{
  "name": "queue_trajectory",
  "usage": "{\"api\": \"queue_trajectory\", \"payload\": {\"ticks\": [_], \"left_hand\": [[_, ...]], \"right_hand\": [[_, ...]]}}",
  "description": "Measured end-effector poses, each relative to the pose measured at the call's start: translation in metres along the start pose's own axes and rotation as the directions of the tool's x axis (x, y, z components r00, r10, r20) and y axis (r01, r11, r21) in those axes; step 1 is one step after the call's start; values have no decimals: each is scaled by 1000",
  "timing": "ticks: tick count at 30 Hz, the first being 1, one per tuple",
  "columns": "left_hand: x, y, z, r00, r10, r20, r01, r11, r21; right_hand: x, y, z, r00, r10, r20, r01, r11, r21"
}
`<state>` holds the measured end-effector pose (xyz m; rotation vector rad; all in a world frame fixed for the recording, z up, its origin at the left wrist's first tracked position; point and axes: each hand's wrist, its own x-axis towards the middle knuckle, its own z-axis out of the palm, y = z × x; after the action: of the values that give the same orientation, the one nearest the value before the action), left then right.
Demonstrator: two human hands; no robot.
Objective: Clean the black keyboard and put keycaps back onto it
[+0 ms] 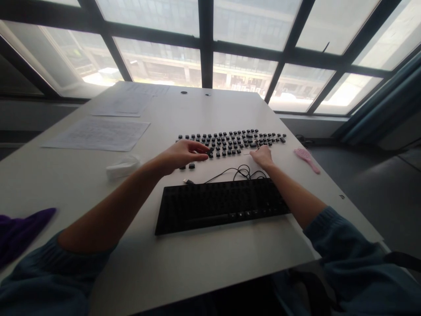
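Note:
Rows of loose black keycaps (pixel 233 142) lie on the white table beyond a black keyboard (pixel 217 204). My left hand (pixel 186 156) is at the left part of the rows, with a black keycap (pixel 209 151) pinched between thumb and fingers. At the right part of the rows, my right hand (pixel 262 156) is closed around a thin tool, whose fine wire end points left; its full shape is too small to make out. Two keycaps (pixel 191 166) sit apart, just below my left hand. The keyboard's right end is partly hidden by my right forearm.
A coiled black cable (pixel 243 171) with a USB plug (pixel 188 181) lies between the keycaps and keyboard. Papers (pixel 98 134), a crumpled white tissue or packet (pixel 122 168) and purple cloth (pixel 24 232) are on the left. A pink hairbrush (pixel 307 159) rests near the right edge.

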<state>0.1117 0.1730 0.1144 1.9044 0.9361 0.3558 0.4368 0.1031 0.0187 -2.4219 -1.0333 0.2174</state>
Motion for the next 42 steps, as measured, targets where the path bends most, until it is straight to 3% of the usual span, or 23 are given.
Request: {"api": "queue_trajectory", "payload": {"ticks": [5,15,22,27,32,37,40,42], "left_hand": [[-4,-1,-1,1000,15,12,-15,1000,16],[-4,-4,3,998,-12,55,10,1000,25],[-8,-3,1,999,-37,33,37,999,13],[-6,-4,1,999,-44,26,43,999,16],[-5,-2,2,998,-58,21,58,998,-13],[-5,-5,2,992,-104,71,112,987,-114],[-5,-10,6,980,-124,158,167,941,-294],[-6,-12,10,969,-110,223,201,876,-438]], "right_hand": [[4,-7,6,1000,-11,4,11,1000,-23],[9,12,0,994,-55,92,63,994,-90],[-7,15,-16,973,-192,127,214,957,-194],[-9,30,-32,915,-336,223,385,893,-234],[-2,44,-43,812,-470,345,556,803,-214],[4,57,-43,699,-564,440,708,635,-309],[7,59,-45,695,-578,428,711,639,-292],[4,55,-51,739,-590,325,663,722,-197]]}}
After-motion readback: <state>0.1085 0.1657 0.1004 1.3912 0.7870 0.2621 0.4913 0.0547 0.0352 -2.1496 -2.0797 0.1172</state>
